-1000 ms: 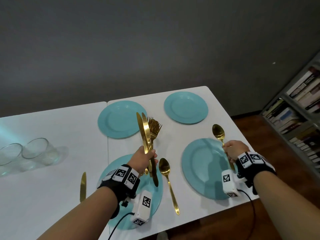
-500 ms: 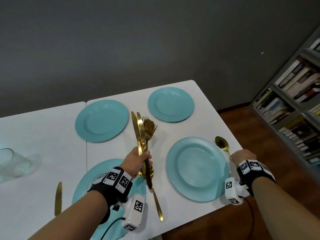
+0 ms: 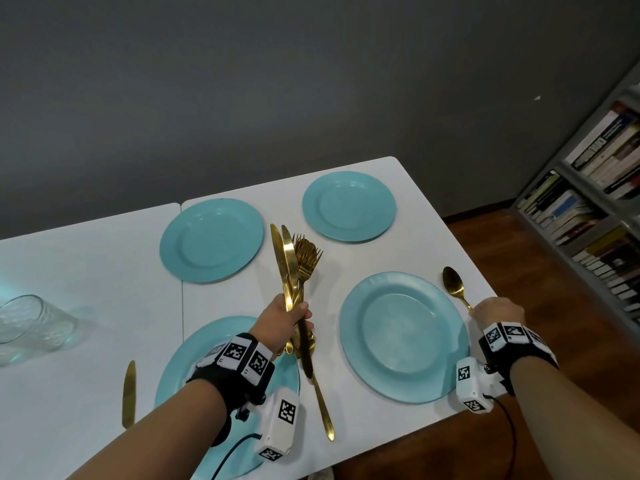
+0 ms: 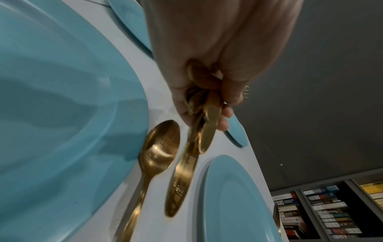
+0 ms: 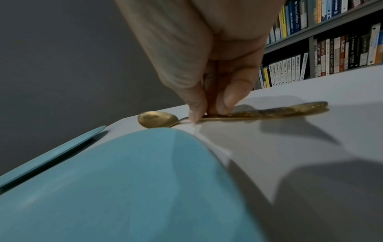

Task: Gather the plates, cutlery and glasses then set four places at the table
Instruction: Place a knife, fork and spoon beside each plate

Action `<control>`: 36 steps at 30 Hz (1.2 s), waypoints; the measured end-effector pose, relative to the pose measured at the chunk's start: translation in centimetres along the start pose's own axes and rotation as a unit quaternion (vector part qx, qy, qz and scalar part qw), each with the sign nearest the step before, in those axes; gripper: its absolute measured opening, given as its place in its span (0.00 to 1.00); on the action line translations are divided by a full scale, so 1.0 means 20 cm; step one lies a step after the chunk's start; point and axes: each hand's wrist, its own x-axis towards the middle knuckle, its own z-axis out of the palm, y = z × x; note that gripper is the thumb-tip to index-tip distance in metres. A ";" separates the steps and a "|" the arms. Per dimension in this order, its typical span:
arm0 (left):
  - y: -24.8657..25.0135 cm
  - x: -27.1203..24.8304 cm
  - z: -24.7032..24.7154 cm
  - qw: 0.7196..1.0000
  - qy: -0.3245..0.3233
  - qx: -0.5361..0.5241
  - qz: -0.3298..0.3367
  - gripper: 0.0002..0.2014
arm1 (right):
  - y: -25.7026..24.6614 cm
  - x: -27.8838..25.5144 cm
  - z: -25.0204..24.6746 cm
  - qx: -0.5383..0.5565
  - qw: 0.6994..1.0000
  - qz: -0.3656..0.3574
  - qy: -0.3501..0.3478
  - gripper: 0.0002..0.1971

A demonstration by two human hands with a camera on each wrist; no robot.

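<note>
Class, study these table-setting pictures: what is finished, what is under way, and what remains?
Done: four teal plates are laid; a knife and a spoon flank the nearest one.

In hand: the right hand pinches a second spoon lying on the table; the left hand grips a cutlery bundle.

Left: distributing that bundle and setting out glasses; one glass stands apart.

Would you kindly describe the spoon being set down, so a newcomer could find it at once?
Start at the white table and find the teal plate nearest its right edge. The gold spoon lies flat just right of that plate, its handle pinched by the right hand; the other loose spoon lies untouched between the near plates.
</note>
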 end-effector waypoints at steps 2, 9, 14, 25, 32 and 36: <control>-0.01 -0.01 -0.01 1.000 0.000 0.011 0.002 0.04 | 0.01 0.01 0.02 -0.008 1.000 -0.002 0.000 0.12; -0.02 -0.01 -0.02 1.000 0.001 0.023 0.001 0.02 | -0.02 -0.02 -0.01 0.176 0.982 0.013 0.065 0.10; -0.02 -0.02 -0.02 0.999 0.001 0.032 0.001 0.04 | -0.08 -0.05 -0.04 0.215 0.976 -0.034 0.019 0.16; -0.04 -0.05 0.00 0.999 0.005 0.034 0.008 0.02 | -0.10 -0.12 -0.12 0.137 0.989 -0.049 -0.006 0.21; -0.04 -0.05 0.01 0.999 0.007 0.035 0.004 0.04 | -0.05 -0.08 -0.11 0.151 0.988 -0.024 -0.016 0.22; -0.04 -0.06 0.03 1.000 0.001 0.001 -0.003 0.02 | -0.03 -0.05 -0.10 0.152 0.988 -0.022 -0.025 0.20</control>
